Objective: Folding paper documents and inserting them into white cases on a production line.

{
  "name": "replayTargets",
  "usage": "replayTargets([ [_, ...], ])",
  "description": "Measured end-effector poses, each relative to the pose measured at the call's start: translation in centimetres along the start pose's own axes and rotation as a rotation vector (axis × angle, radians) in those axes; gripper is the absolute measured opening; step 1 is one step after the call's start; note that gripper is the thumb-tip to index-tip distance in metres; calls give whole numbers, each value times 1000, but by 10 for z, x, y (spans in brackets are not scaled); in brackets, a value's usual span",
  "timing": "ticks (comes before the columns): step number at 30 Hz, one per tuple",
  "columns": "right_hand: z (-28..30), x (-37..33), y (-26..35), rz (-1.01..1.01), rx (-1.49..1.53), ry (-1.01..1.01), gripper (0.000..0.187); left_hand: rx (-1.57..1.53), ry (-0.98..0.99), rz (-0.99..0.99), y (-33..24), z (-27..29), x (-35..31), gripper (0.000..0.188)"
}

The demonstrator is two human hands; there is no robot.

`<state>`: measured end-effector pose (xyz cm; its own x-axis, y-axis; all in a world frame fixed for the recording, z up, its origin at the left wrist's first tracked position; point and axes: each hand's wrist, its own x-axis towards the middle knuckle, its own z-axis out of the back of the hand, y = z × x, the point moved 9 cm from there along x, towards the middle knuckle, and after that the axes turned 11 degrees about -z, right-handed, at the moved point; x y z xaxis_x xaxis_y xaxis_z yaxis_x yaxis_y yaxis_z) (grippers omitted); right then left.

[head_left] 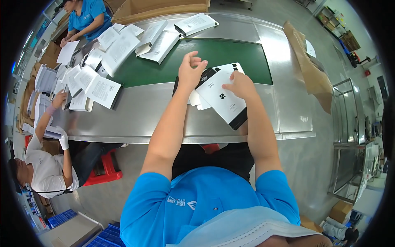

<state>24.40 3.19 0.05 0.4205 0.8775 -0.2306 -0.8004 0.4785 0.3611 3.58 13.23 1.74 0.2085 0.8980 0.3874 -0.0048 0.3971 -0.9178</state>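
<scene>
Flat white cardboard carton with black end bands [221, 97] — slanted over grey metal table edge [135, 111], between both hands. Right hand [240, 85] lies over its upper right part, thumb and forefinger bent on white face; firm grip or not, cannot tell. Left hand [192, 70] beside upper left black band — fingers loosely curled, apart from thumb, nothing visible between.

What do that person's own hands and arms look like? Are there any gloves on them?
No gloves! The left hand and right hand are both bare, with no watch or bracelet that I can see. The forearms are bare too. Higher up are short, bright blue sleeves, part of a blue shirt with white markings on its chest.
</scene>
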Motion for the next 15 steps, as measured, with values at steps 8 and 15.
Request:
replayTargets([
  [8,0,-10,4,-3,33,-49,69,436,360,26,11,-18,-11,51],
  [15,-4,-5,1,21,126,1,71,494,501,44,16,-32,-22,53],
])
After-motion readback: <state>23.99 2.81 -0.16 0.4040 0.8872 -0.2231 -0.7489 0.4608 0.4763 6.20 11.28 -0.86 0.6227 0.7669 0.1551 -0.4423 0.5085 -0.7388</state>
